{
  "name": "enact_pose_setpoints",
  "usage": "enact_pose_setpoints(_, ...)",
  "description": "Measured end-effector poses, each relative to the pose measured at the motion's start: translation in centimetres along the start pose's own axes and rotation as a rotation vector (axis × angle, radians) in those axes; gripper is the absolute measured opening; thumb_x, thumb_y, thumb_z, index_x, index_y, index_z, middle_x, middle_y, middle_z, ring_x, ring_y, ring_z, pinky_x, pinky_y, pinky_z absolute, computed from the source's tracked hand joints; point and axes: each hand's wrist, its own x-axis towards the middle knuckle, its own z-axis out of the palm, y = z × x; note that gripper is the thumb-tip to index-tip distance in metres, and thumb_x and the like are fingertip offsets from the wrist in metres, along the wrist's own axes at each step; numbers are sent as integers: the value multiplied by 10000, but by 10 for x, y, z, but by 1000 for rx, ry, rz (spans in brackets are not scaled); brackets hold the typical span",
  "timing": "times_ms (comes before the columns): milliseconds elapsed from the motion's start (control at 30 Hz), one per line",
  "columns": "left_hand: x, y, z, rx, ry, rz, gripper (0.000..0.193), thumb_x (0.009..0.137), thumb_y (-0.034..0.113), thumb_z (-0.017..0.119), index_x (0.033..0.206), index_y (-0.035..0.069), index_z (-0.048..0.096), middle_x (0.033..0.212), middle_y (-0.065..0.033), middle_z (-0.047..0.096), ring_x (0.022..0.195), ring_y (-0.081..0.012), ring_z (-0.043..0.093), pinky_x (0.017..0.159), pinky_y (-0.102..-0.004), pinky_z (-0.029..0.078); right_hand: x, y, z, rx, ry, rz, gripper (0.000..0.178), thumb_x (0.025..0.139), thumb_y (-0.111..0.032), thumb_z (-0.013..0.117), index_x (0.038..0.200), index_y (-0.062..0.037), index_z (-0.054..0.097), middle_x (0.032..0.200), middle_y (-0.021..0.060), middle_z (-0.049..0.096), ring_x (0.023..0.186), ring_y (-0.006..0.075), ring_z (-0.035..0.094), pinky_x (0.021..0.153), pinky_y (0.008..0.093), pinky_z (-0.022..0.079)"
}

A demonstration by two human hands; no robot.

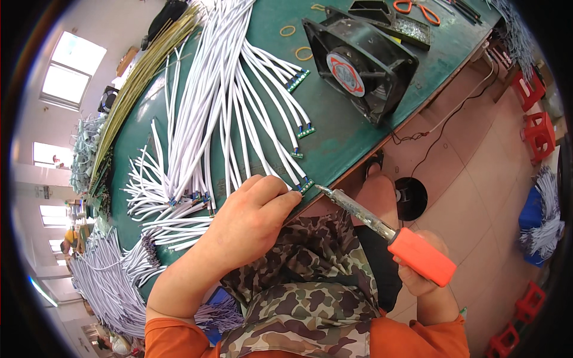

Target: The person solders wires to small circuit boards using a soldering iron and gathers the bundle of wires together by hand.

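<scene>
At the near edge of the green table [343, 152], my left hand [253, 209] is closed, its fingertips pinching a white cable [292, 173] close to a small green circuit board [307, 186]. My right hand [418, 277] grips a soldering iron [365, 216] by its orange handle. The iron's tip points left and sits just beside that board; I cannot tell whether they touch. Further along the table, more white cables [206, 89] fan out from a thick bundle. Several end in small green boards [306, 132], others in loose ends.
A black fan [361, 62] stands on the table to the far right, its cord hanging over the edge. Behind it are a small tray [412, 30] and orange-handled scissors [418, 9]. Yellow-green strands [128, 95] lie along the left. Red stools [539, 136] stand on the floor at right.
</scene>
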Motion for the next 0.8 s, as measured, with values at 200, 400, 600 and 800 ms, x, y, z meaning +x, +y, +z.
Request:
enact_pose_setpoints(200, 1, 0, 2, -15, 15, 10, 345, 775, 0, 672, 1118, 17, 693, 1016, -104, 617, 897, -306, 611, 810, -406, 529, -8, 2, -1, -45, 64, -64, 175, 928, -230, 726, 888, -63, 696, 795, 63, 702, 713, 249, 677, 635, 356, 535)
enact_pose_setpoints(400, -11, -3, 4, -14, 51, -18, 331, 783, -25, 697, 1109, 34, 696, 975, -115, 632, 885, -323, 633, 774, -425, 535, -17, -1, -6, 31, 16, -19, 180, 919, -220, 731, 949, -43, 719, 903, 97, 712, 726, 227, 674, 649, 353, 537)
enact_pose_setpoints(600, -63, 8, -5, 5, 404, 107, 373, 757, 15, 726, 1128, 47, 709, 1020, -94, 641, 908, -297, 643, 806, -414, 516, -55, -7, -17, 95, 200, 388, 199, 903, -79, 647, 1050, 49, 687, 906, 109, 689, 706, 204, 638, 600, 345, 518)
enact_pose_setpoints(800, -251, 8, -7, 207, 512, -270, 340, 761, -24, 727, 1092, 52, 731, 926, -89, 674, 803, -285, 654, 712, -408, 542, -34, 12, -25, 232, 42, 39, 470, 1001, -224, 589, 1348, 83, 520, 1280, 173, 613, 841, 149, 562, 762, 293, 489)
